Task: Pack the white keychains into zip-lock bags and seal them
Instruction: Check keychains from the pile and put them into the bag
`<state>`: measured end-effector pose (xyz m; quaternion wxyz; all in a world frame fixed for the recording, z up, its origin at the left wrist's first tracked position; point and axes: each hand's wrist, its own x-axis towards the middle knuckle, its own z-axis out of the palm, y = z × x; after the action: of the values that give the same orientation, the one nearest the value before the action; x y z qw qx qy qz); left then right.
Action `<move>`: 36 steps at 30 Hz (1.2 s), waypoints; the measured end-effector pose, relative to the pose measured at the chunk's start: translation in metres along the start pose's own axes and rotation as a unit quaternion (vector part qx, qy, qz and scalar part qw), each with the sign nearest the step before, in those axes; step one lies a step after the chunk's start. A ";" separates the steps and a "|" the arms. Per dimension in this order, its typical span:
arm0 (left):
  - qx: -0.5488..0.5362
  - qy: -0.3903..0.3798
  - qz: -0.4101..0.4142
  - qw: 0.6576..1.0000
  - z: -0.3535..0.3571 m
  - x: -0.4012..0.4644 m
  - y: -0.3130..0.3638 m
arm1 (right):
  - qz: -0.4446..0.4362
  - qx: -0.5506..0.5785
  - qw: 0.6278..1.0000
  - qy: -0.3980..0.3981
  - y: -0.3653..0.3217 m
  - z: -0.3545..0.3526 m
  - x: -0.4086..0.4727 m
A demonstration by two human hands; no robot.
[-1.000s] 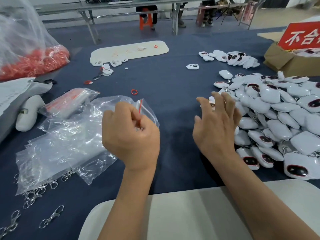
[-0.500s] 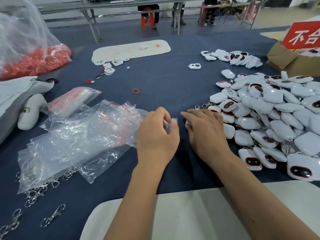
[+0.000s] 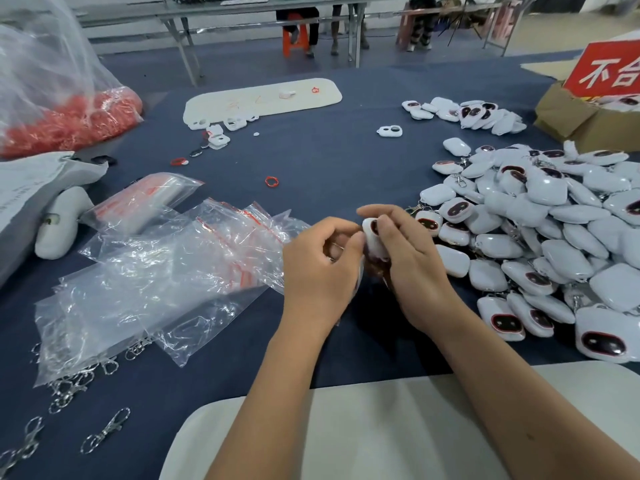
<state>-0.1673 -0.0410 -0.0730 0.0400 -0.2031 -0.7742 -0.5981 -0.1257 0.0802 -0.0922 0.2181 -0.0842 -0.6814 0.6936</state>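
I am at the step of putting one keychain (image 3: pixel 373 237) into a bag. My right hand (image 3: pixel 412 268) holds the keychain, thumb and fingers curled around its white body; it is raised just above the table (image 3: pixel 329 168), directly in front of me. My left hand (image 3: pixel 320 271) is beside it, almost touching, with fingers curled. I believe it pinches the mouth of a bag, but the bag itself is mostly hidden there, so I cannot tell for sure. The next move, in my judgement, is to spread the bag mouth wide and slide the keychain in, then press the strip closed.

The keychain is a smooth white rounded shell with a dark oval window edged in red. Left of my hands lie the bags (image 3: pixel 156 271), clear with red strips. To the right and farther back is the pile (image 3: pixel 561 230) of keychains.
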 end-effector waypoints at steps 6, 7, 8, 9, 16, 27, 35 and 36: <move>-0.031 0.041 -0.097 0.994 -0.007 0.006 -0.010 | 0.012 0.024 0.999 -0.026 0.006 0.001 0.002; -0.059 0.042 -0.117 0.991 -0.008 0.007 -0.010 | 0.004 0.012 1.000 -0.005 0.007 0.001 0.002; -0.086 0.040 -0.136 0.986 -0.009 0.007 -0.010 | -0.002 0.002 1.000 0.011 0.009 0.000 0.002; -0.108 0.033 -0.153 0.982 -0.010 0.008 -0.010 | -0.008 -0.005 1.000 0.018 0.009 0.001 0.002; -0.211 -0.015 -0.211 0.954 -0.015 0.008 -0.006 | 0.006 0.082 0.996 -0.025 0.006 -0.002 -0.001; -0.200 -0.004 -0.178 0.963 -0.016 0.009 -0.011 | -0.021 0.047 0.998 -0.018 0.007 -0.002 0.001; -0.117 -0.035 -0.101 0.987 -0.019 0.011 -0.018 | -0.058 -0.003 0.998 -0.009 0.005 -0.002 0.000; -0.111 -0.035 -0.096 0.989 -0.020 0.011 -0.019 | -0.058 -0.003 0.998 -0.012 0.005 -0.001 0.000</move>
<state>-0.1875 -0.0608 -0.0810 -0.0679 -0.1519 -0.7201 -0.6736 -0.1264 0.0817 -0.0973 0.2500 -0.0366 -0.6894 0.6789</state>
